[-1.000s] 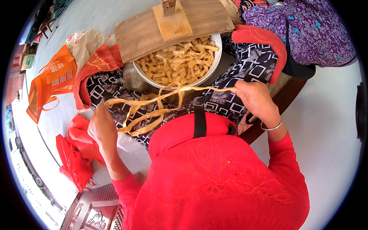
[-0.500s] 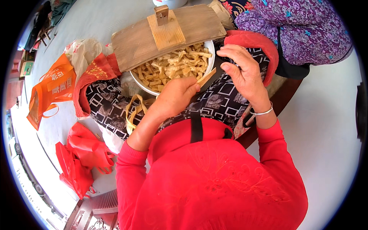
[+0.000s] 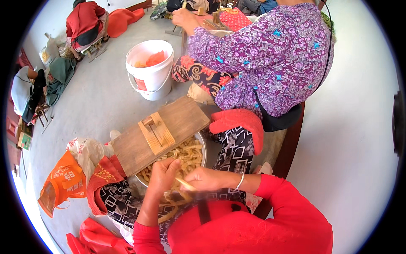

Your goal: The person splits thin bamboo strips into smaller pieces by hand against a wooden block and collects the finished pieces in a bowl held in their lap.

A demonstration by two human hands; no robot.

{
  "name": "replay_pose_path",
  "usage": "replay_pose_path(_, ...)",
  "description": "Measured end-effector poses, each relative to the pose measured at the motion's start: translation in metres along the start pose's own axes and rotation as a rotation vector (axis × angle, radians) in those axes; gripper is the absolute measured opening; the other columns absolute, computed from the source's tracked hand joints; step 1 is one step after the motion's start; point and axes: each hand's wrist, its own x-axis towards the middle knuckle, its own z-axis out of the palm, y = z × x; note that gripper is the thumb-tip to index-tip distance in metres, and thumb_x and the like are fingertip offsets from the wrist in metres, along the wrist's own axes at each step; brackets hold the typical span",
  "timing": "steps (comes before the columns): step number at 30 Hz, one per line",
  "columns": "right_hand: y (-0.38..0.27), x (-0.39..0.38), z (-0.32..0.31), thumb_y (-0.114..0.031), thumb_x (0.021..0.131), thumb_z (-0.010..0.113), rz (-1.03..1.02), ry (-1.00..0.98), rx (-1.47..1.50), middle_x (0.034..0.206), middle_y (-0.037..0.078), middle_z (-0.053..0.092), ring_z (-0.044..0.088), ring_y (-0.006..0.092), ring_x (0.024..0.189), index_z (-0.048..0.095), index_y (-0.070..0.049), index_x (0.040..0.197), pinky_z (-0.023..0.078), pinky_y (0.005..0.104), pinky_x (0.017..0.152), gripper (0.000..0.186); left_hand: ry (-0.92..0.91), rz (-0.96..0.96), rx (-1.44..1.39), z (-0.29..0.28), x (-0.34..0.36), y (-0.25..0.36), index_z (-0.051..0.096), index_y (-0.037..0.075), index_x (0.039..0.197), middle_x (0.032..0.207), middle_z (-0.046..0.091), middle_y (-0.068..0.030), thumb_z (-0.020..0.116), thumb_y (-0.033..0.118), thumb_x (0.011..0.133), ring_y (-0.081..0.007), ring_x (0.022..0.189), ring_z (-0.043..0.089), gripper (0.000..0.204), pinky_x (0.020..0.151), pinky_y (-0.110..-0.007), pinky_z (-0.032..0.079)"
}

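Observation:
Both my hands are closed, close together over my lap at the near rim of a white bowl [image 3: 204,158]. In my right hand [image 3: 202,178] is a pale yellow, flat food strip [image 3: 185,183], its end pointing toward the other hand. My left hand [image 3: 164,174] is curled in a fist at the strip's other side; its fingertips are partly hidden. Tan knotted pieces [image 3: 191,153] of similar strip fill the bowl. Loose long strips [image 3: 168,213] hang over my lap below my wrists. Across the bowl lies a wooden board [image 3: 127,148] with a small block [image 3: 156,133] on it.
Beyond the board stands a white bucket [image 3: 154,91] with something orange-red inside. A person in a purple flowered top [image 3: 270,55] sits close at the right front. An orange bag [image 3: 63,182] and red bags [image 3: 99,239] lie at left. Another person in red [image 3: 86,21] crouches farther off.
My view has tilted up, bringing the bucket and other people into sight. My right hand, open and apart before, has come down beside the left and closed on the strip.

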Motion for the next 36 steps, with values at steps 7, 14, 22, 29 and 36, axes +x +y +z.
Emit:
replay_pose_path(7, -0.013, 0.037, -0.006, -0.017, 0.093, 0.061, -0.283, 0.662, -0.082, 0.083, 0.004, 0.067, 0.057, 0.0068, 0.072, 0.067, 0.001, 0.108, 0.048, 0.0225, 0.063, 0.024, 0.111, -0.098, -0.661, 0.025, -0.021, 0.024, 0.057, 0.002, 0.107, 0.061, 0.042, 0.0052, 0.046, 0.018, 0.096, -0.0041, 0.051, 0.033, 0.023, 0.045, -0.021, 0.024)
replay_pose_path(14, 0.002, 0.051, 0.009, -0.009, 0.09, 0.06, -0.383, 0.881, -0.45, 0.079, 0.014, 0.069, 0.069, 0.0249, 0.069, 0.068, -0.007, 0.107, 0.052, 0.0286, 0.059, 0.019, 0.028, -0.129, -0.914, 0.028, -0.023, 0.002, 0.052, 0.006, 0.125, 0.069, 0.046, 0.007, 0.053, 0.012, 0.095, -0.0011, 0.055, 0.034, 0.031, 0.047, -0.018, 0.025)
replay_pose_path(22, 0.016, 0.035, 0.009, -0.018, 0.085, 0.064, -0.31, 0.791, -0.725, 0.078, 0.009, 0.058, 0.06, 0.0318, 0.069, 0.059, -0.007, 0.078, 0.047, 0.0371, 0.057, 0.015, 0.142, -0.047, -0.265, 0.028, -0.032, -0.037, 0.062, 0.003, 0.103, 0.067, 0.052, -0.0019, 0.056, 0.008, 0.092, -0.0097, 0.06, 0.049, 0.013, 0.054, -0.025, 0.039)
replay_pose_path(29, 0.079, 0.034, 0.014, -0.032, 0.098, 0.054, 0.035, 0.387, 0.228, 0.09, 0.001, 0.065, 0.062, 0.0119, 0.081, 0.065, 0.0, 0.093, 0.048, 0.03, 0.065, 0.034, 0.412, 0.299, 0.373, 0.033, -0.04, -0.033, 0.064, 0.008, 0.098, 0.096, 0.065, -0.0098, 0.063, 0.003, 0.078, -0.0316, 0.085, 0.063, 0.02, 0.066, -0.039, 0.051)
replay_pose_path(36, 0.075, 0.036, 0.012, -0.022, 0.095, 0.058, 0.03, 0.18, 0.92, 0.103, 0.0, 0.063, 0.059, 0.0115, 0.095, 0.065, -0.01, 0.106, 0.048, 0.0247, 0.081, 0.018, 0.343, 0.362, 0.059, 0.038, -0.035, -0.049, 0.062, 0.005, 0.111, 0.108, 0.061, -0.0135, 0.063, 0.001, 0.079, -0.0345, 0.093, 0.061, 0.032, 0.079, -0.036, 0.05)
